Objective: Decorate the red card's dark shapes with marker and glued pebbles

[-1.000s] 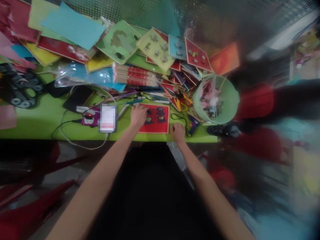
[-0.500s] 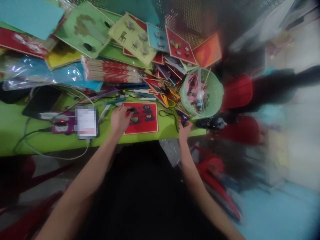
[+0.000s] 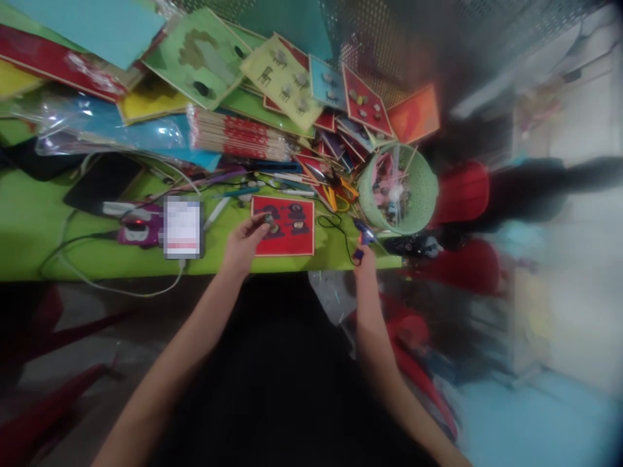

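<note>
My left hand (image 3: 243, 241) is over the left side of a red card (image 3: 285, 244) with dark painted shapes and small stones on it. Thumb and fingers are pinched round what looks like a small stone (image 3: 268, 220), partly hidden by the fingertips. At the table's front edge, my right hand (image 3: 365, 261) is closed round the handle of a blue glue gun (image 3: 365, 231). The gun stands upright, nozzle away from me, to the right of the card. Its black cord (image 3: 329, 221) loops between the two.
Behind the glue gun stands a green basket (image 3: 428, 198) of small items. Orange-handled scissors (image 3: 335, 194) lie behind the card. A phone (image 3: 182, 227) and purple power strip (image 3: 141, 230) with cables are at left. Several painted cards (image 3: 285, 84) and bundled sticks (image 3: 238, 133) fill the back.
The glue gun is now raised more upright in my right hand, its handle nearer the table edge. My left hand still pinches over the card's left side. The whole view has shifted slightly.
</note>
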Demonstrator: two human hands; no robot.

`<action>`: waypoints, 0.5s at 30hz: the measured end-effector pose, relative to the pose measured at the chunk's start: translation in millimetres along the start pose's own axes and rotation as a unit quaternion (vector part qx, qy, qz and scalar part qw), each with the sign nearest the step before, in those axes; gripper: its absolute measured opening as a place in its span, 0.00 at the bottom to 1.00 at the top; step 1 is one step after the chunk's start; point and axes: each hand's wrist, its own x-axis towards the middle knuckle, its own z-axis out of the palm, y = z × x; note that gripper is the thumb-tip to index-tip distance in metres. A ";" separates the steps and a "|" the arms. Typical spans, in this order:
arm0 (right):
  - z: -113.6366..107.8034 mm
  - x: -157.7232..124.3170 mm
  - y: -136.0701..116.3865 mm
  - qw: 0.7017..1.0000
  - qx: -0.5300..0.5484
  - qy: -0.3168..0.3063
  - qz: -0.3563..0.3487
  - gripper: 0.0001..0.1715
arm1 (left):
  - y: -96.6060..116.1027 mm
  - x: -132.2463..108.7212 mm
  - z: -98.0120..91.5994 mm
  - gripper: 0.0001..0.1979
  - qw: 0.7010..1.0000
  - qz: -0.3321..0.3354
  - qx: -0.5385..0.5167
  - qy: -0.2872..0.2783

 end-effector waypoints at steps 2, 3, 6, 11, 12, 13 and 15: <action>4.3 -18.9 -5.0 0.999 0.039 -0.024 -0.010 0.18 | 4.2 -4.2 2.5 0.30 0.999 -0.013 -0.035 -0.012; 6.4 -28.3 -7.8 0.998 0.055 -0.036 -0.017 0.18 | 5.6 -6.1 3.5 0.29 0.998 -0.021 -0.058 -0.019; 10.6 -52.9 -18.3 0.993 0.083 -0.072 -0.039 0.22 | 6.5 -10.8 5.7 0.26 0.990 -0.055 -0.125 -0.042; 15.9 -77.6 -38.9 0.978 0.122 -0.142 -0.089 0.18 | 4.1 -17.5 4.8 0.21 0.970 -0.102 -0.212 -0.067; 17.5 -81.2 -43.1 0.974 0.124 -0.162 -0.097 0.18 | 4.1 -19.2 4.2 0.21 0.967 -0.109 -0.221 -0.069; 19.3 -84.6 -47.5 0.970 0.122 -0.181 -0.105 0.18 | 4.5 -21.0 3.5 0.21 0.965 -0.113 -0.227 -0.072; 23.3 -91.2 -56.4 0.963 0.106 -0.220 -0.116 0.19 | 6.0 -24.6 2.1 0.21 0.963 -0.116 -0.231 -0.083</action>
